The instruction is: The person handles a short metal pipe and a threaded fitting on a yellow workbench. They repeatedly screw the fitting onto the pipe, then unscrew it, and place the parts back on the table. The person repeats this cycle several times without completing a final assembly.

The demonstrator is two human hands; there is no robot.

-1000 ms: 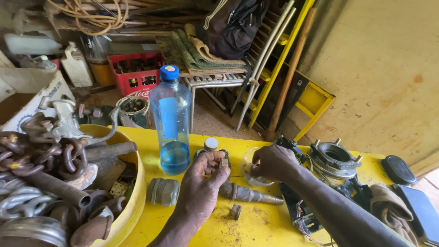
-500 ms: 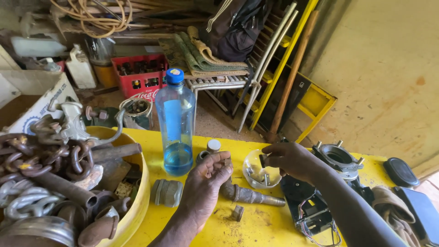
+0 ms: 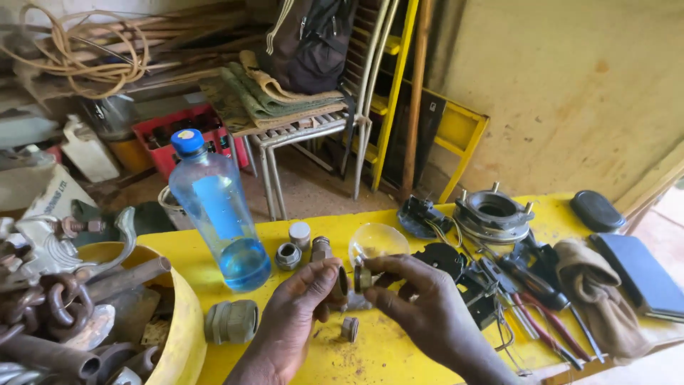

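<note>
Over a yellow table (image 3: 399, 356), my left hand (image 3: 299, 306) pinches a brown rusty ring-shaped fitting (image 3: 340, 285) between thumb and fingers. My right hand (image 3: 420, 299) holds a small metal piece (image 3: 363, 276) right beside that fitting, the two almost touching. A small nut (image 3: 349, 329) lies on the table just below the hands. A grey gland fitting (image 3: 231, 322) rests to the left. Behind the hands stand a threaded nut (image 3: 288, 256), a small capped cylinder (image 3: 300, 234) and a clear dome lens (image 3: 375, 242).
A clear plastic bottle (image 3: 217, 214) with blue liquid stands at the left. A yellow tub (image 3: 182, 321) of rusty chains and pipes fills the left corner. Black parts (image 3: 470, 281), a round metal flange (image 3: 493, 212), pliers (image 3: 541, 285), a cloth glove (image 3: 598, 292) and a dark case (image 3: 641, 274) lie right.
My right hand came in from the right toward my left hand. Both hands lifted off the table and now hold small parts close together. The view shifted right.
</note>
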